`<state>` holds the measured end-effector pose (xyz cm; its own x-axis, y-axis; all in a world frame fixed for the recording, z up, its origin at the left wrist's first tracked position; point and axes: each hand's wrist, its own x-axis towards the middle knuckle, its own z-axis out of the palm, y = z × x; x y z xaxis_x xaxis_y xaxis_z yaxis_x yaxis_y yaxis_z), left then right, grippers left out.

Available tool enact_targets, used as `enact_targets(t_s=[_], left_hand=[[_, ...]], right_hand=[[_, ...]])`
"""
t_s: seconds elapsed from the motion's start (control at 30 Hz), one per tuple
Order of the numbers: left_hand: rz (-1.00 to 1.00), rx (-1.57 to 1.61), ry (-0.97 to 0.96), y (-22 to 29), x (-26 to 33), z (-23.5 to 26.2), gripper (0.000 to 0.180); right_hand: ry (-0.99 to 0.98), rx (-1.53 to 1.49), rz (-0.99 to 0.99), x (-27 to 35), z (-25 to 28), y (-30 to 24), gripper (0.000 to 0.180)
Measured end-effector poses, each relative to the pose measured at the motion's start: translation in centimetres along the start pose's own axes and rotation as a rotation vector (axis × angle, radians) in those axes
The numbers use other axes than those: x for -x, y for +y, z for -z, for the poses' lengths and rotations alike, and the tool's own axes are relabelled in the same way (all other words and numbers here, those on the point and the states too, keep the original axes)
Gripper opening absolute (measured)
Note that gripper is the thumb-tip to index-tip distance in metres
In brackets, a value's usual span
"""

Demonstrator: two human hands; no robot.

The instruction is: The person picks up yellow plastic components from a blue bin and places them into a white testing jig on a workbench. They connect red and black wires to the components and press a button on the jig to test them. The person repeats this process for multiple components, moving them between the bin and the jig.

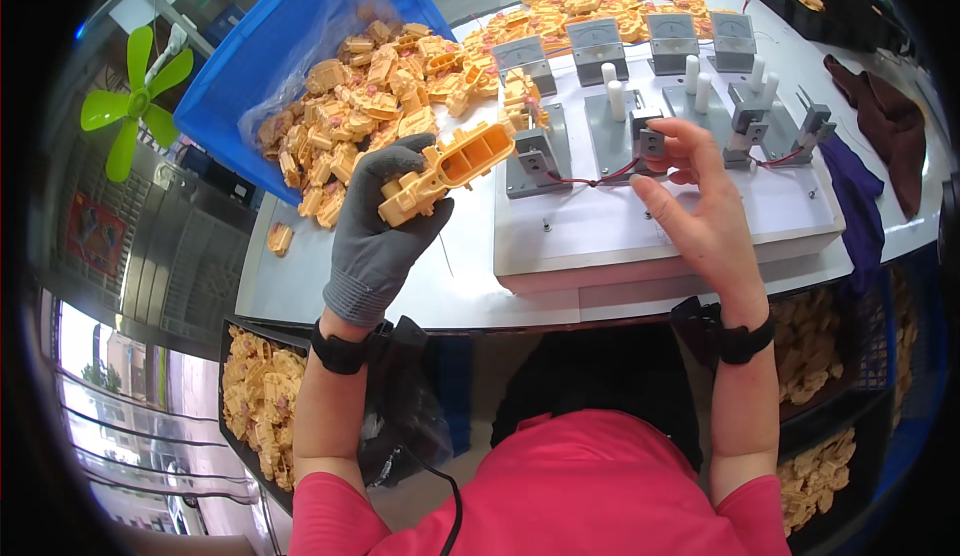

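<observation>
My left hand [372, 231], in a grey knit glove, is closed around a yellow-orange plastic housing [472, 159]. The housing tilts up to the right, its open compartments showing. My bare right hand [708, 218] has its thumb and fingers apart. Its fingertips are at a small grey block [651, 143] on a test fixture [606, 128] with white posts; whether they touch it I cannot tell. Another yellow piece [520, 91] sits at the leftmost fixture [538, 161]. Red and black wires run between the fixtures, which stand on a white board [600, 228].
A blue bin [235, 71] spills yellow housings [350, 106] onto the table at left. Several analog meters [597, 41] line the back of the board, with more housings [590, 1] behind. Dark and purple cloths [850, 191] lie right. A green fan [138, 104] stands left. Filled crates flank me.
</observation>
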<state>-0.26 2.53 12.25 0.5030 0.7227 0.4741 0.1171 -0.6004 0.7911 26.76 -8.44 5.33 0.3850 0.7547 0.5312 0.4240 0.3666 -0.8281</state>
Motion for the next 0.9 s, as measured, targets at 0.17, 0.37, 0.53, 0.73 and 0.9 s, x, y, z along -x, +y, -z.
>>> enact_targets(t_s=[0.17, 0.37, 0.53, 0.73, 0.9], left_hand=[[-0.009, -0.006, -0.036, 0.4, -0.7, -0.8, 0.046], [-0.017, -0.032, -0.046, 0.6, -1.1, -1.5, 0.046], [0.109, 0.105, -0.022, 0.9, -1.4, -1.8, 0.047], [0.164, 0.145, 0.013, 0.8, -1.7, -1.9, 0.046], [0.168, 0.165, -0.02, 0.8, -2.1, -2.2, 0.046]], right_hand=[[-0.027, -0.009, 0.02, 0.0, 0.2, -0.1, 0.05], [-0.046, -0.047, 0.028, -0.1, 0.4, 0.0, 0.049], [-0.041, -0.027, 0.036, 0.0, 0.7, 0.0, 0.044], [-0.046, -0.039, 0.037, 0.1, 0.8, -0.1, 0.037], [-0.033, -0.053, 0.076, 0.0, 0.8, -0.1, 0.033]])
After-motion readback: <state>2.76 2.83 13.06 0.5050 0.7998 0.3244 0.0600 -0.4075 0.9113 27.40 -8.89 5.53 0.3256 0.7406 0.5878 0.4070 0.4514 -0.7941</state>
